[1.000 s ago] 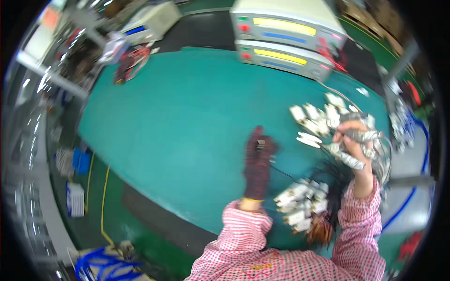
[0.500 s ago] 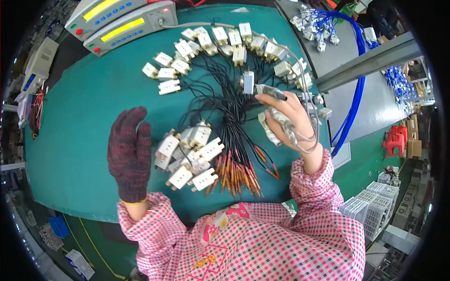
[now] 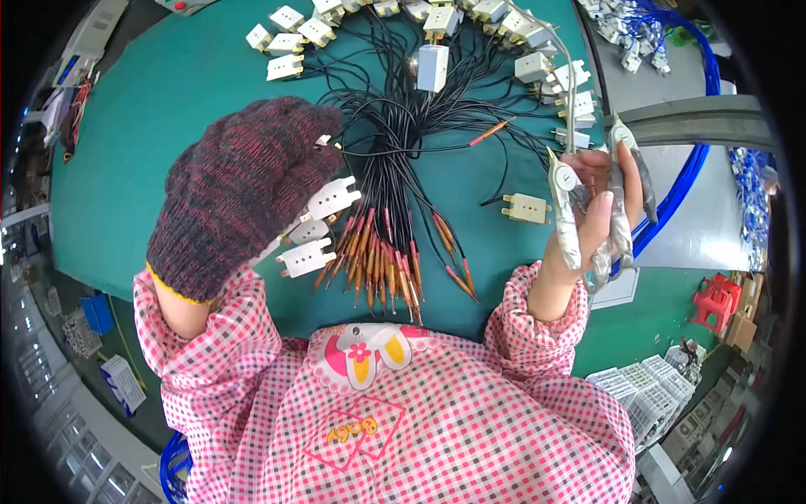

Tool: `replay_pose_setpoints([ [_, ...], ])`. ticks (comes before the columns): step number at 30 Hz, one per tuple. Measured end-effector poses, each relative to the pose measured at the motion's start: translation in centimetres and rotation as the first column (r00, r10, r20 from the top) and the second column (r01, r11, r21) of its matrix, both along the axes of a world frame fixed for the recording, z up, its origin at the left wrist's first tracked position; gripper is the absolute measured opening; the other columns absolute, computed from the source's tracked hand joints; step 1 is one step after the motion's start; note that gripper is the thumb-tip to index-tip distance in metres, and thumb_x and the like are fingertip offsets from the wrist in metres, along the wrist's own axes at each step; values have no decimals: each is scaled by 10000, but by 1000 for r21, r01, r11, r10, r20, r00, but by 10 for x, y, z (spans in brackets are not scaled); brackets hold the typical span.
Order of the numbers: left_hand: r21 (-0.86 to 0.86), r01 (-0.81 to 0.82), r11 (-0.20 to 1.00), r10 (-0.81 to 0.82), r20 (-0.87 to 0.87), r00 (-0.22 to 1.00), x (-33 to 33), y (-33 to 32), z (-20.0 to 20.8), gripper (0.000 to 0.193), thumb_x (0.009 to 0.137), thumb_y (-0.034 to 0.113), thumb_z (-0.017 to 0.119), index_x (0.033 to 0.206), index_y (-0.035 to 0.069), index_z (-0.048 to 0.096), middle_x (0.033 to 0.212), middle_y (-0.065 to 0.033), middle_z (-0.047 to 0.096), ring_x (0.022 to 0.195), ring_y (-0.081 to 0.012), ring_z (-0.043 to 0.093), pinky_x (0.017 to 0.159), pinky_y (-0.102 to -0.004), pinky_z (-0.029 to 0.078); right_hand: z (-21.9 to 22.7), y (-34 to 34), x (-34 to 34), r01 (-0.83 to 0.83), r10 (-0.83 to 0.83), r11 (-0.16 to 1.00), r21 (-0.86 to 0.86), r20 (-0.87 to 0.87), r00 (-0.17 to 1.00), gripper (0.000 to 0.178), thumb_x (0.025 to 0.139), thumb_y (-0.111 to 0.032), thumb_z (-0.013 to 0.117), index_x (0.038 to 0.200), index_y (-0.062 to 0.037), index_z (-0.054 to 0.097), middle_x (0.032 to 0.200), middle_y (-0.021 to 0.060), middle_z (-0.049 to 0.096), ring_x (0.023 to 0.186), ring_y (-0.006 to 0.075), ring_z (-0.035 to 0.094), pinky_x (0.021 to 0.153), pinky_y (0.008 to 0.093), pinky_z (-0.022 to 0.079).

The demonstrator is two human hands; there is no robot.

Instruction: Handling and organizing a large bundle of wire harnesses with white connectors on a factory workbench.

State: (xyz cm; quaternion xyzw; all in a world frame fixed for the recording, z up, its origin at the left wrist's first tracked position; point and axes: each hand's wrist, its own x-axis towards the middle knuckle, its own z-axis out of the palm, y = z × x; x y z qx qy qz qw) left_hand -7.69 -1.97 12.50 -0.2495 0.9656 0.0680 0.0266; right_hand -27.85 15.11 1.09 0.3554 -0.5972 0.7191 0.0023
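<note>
L hand (image 3: 243, 181): glvd, back up, curled | R hand (image 3: 594, 225): bare, upr, gripping | well apt

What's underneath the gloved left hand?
White connectors stick out past the right edge of the gloved left hand, over the green tabletop. The hand hides whatever lies directly beneath it, so any further connectors there can't be seen or counted.

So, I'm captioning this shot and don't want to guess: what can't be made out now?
All in the head view:
Most of the block in the left grip: hidden by the glove.
Some fingers of the right grip: partly hidden behind the clips.
Most of the instrument: cut off by the top edge.
Single parts in the blue-white pile, far right: too small.
</note>
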Motion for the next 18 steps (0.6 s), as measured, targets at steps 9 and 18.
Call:
replay_pose_setpoints([
  [9, -6, 52, 999, -52, -118, 992, -14, -5, -4, 330, 857, 299, 616, 1118, 97, 606, 1015, -146, 616, 931, -340, 607, 788, -432, 506, -5, 7, 5, -104, 110, 986, 131, -41, 993, 585, 916, -365, 451, 1301, 72, 392, 970, 194, 574, 879, 261, 583, 815, 378, 462],
  [18, -28, 89, 996, -90, -42, 995, -33, -20, -23, 386, 829, 305, 649, 1162, 120, 590, 1104, -161, 594, 1023, -335, 583, 835, -432, 499, -4, 0, 9, -203, 196, 961, 186, 57, 979, 540, 890, -355, 519, 1281, 16, 478, 1041, 161, 608, 976, 245, 590, 838, 349, 464],
])
